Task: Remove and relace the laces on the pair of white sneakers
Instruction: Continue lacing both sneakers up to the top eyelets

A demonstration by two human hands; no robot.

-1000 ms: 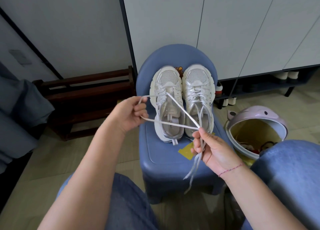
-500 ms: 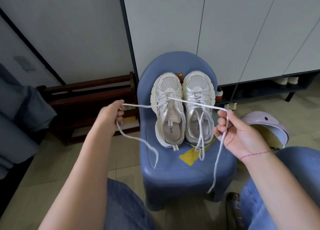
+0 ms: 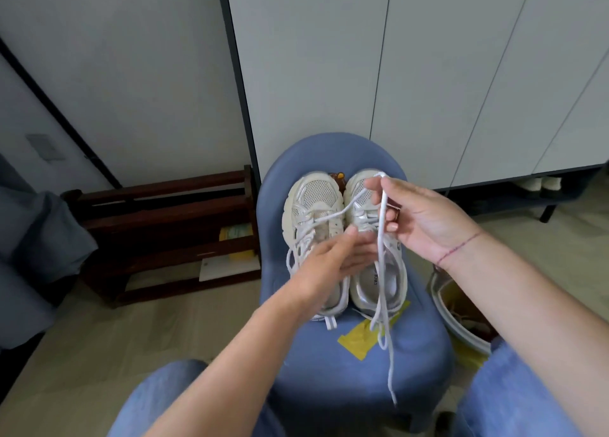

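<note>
Two white sneakers stand side by side on a small blue chair (image 3: 389, 364), toes pointing away from me. The left sneaker (image 3: 313, 199) has its white lace (image 3: 381, 239) pulled up and out. My right hand (image 3: 425, 219) is raised over the right sneaker (image 3: 379, 278) and pinches that lace near its fold, both strands hanging down past the seat edge. My left hand (image 3: 333, 258) hovers flat over the left sneaker's heel, fingers spread and pointing toward the hanging strands, holding nothing. The right sneaker's own lace lies loose on the seat.
A dark wooden shoe rack (image 3: 164, 232) sits left of the chair. White cabinet doors (image 3: 428, 74) rise behind it, with shoes under them at the right. A lidded pale bin (image 3: 461, 334) stands to the right of the chair. My denim-clad knees fill the bottom edge.
Both hands had the lace stretched wide apart. Now my left hand has let go and moved in over the left sneaker, while my right hand has lifted the lace up, its ends dangling together.
</note>
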